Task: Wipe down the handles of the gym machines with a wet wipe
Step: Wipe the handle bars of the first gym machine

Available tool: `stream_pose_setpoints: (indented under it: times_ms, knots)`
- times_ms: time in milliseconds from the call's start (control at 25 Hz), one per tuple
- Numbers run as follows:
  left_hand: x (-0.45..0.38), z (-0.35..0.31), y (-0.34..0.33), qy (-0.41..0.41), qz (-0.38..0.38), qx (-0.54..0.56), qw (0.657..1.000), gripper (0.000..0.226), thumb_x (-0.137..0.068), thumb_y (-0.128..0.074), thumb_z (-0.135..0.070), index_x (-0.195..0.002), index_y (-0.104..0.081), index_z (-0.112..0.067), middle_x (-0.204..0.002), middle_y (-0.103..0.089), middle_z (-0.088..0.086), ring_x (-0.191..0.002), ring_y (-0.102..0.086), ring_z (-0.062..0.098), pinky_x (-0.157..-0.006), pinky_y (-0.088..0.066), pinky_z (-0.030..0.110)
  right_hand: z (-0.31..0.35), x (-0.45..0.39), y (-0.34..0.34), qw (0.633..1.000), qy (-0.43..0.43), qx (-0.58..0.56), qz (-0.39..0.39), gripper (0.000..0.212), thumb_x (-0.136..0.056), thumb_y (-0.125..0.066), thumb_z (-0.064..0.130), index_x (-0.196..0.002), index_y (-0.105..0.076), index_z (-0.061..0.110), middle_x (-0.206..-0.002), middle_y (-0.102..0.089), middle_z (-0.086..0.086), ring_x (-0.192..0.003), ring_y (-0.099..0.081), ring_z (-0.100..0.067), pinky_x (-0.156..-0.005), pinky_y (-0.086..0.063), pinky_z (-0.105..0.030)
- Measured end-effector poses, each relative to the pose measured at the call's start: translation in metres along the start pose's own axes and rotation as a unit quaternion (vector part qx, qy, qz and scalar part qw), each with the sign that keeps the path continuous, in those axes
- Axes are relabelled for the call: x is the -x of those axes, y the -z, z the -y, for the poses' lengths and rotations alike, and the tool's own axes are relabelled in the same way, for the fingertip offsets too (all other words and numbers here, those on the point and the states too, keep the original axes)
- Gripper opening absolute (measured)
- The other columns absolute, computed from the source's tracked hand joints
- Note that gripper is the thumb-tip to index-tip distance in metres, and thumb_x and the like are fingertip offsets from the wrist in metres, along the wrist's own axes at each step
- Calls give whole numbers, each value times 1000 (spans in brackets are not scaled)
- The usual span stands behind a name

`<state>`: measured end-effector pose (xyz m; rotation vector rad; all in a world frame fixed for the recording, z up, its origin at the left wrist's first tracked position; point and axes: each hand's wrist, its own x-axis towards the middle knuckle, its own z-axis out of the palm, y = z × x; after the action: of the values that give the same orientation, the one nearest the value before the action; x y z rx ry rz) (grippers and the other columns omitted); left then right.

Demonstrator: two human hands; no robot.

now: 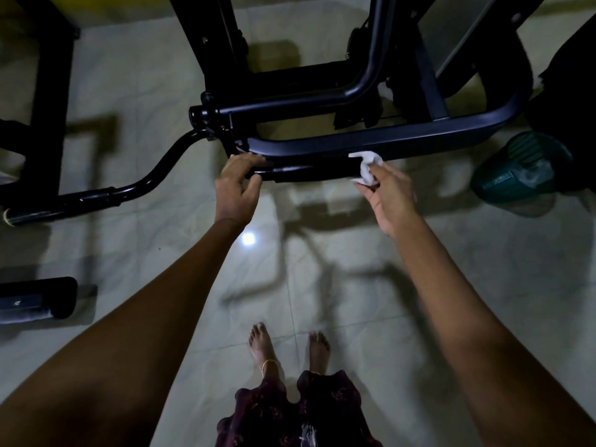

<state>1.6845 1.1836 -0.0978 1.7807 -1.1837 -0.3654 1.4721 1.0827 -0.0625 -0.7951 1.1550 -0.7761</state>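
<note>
I stand barefoot on the pale tiled floor [161, 108] and look down along both arms at the black handle bar [309, 172] of a gym machine [371, 143]. My left hand [237, 185] grips the bar near its left end, fingers curled over the top and thumb underneath, just below the joint where the bar meets the frame. My right hand [392, 195] holds a crumpled white wet wipe [367, 169], pinched between the thumb and the first fingers, while the other fingers lie looser; the wipe touches the right end of the dark grip section of the same bar. The two hands are on one handle, well apart along it. Above the handle runs a thick, rounded dark frame tube that bends upward on the right. On the left, a second black handle [64, 201] curves down from the same pivot and ends near the picture's edge. At the right edge stands a green object [519, 169] on the floor, too blurred for me to tell what it is. My feet [290, 346] show at the bottom, with a dark patterned hem just below them.
</note>
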Motion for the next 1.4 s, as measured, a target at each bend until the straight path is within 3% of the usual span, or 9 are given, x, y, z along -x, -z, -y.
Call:
stream_pose_setpoints:
  times_ms: [200, 320, 400, 600, 800, 920, 1080, 1200, 1400]
  knots:
    - [2, -1, 0, 5, -6, 7, 1000, 42, -74, -41, -17, -101, -68, 1, -100, -66, 13, -96, -53, 10, -91, -45, 25, -20, 8, 6, 960, 213, 177, -39, 35, -84, -50, -8, -117, -60, -4, -121, -57, -2, -103, -57, 7, -98, -44, -18]
    - [1, -2, 0, 5, -8, 11, 1000, 43, -75, -40, -17, -101, -68, 1, -101, -66, 15, -99, -54, 11, -93, -45, 26, -7, -5, 7, 896, 286, 338, 29, 31, -82, -48, -3, -106, -68, -2, -110, -63, 0, -98, -56, 6, -93, -41, -11]
    - [2, -1, -1, 7, -10, 6, 1000, 45, -75, -38, -17, -102, -68, 1, -104, -66, 15, -104, -55, 18, -99, -43, 33, 3, -16, 4, 913, 218, 344, 33, 24, -86, -50, 6, -97, -71, 4, -92, -67, -1, -81, -56, 5, -78, -44, -13]
    - [14, 4, -1, -13, 68, -96, 993, 56, -75, -28, -26, -116, -53, 2, -131, -49, 18, -133, -34, 26, -108, -24, 60, 0, -9, -4, 998, -5, 40, -47, 13, -95, -51, 11, -91, -63, 7, -79, -57, 0, -70, -57, -6, -62, -55, -23]
    - [14, 5, -1, -6, 98, -123, 988, 58, -74, -30, -32, -119, -50, -1, -136, -44, 16, -138, -26, 28, -108, -22, 60, -11, 15, -19, 940, -112, -310, -87, 17, -96, -44, 4, -81, -53, 2, -78, -60, -9, -60, -65, -15, -87, -51, -30]
    - [13, 5, 0, -2, 99, -130, 987, 57, -77, -32, -34, -119, -51, -1, -134, -45, 16, -138, -26, 29, -109, -22, 58, -15, 29, -28, 914, -136, -372, -83, 17, -96, -43, 4, -83, -52, -1, -72, -67, -11, -73, -69, -15, -95, -46, -26]
    - [13, 6, -1, -7, 101, -137, 985, 53, -86, -34, -40, -119, -52, -2, -134, -46, 16, -138, -27, 31, -110, -21, 56, -14, 22, -39, 871, -167, -450, -106, 24, -99, -39, 12, -84, -52, -1, -139, -47, -16, -130, -43, -21, -89, -49, -21]
    - [13, 10, -3, -2, 94, -130, 987, 55, -91, -33, -44, -119, -52, -1, -135, -46, 16, -139, -26, 31, -112, -21, 53, -27, 27, -65, 860, -233, -445, -84, 27, -101, -34, 16, -99, -52, -3, -145, -37, -19, -135, -36, -26, -91, -38, -1]
    - [12, 11, -3, -2, 99, -109, 989, 54, -92, -30, -43, -119, -53, -2, -133, -47, 14, -140, -24, 29, -114, -21, 44, -20, 36, -63, 857, -232, -448, -105, 33, -99, -34, 12, -78, -50, -7, -144, -37, -21, -136, -34, -27, -111, -3, -7]
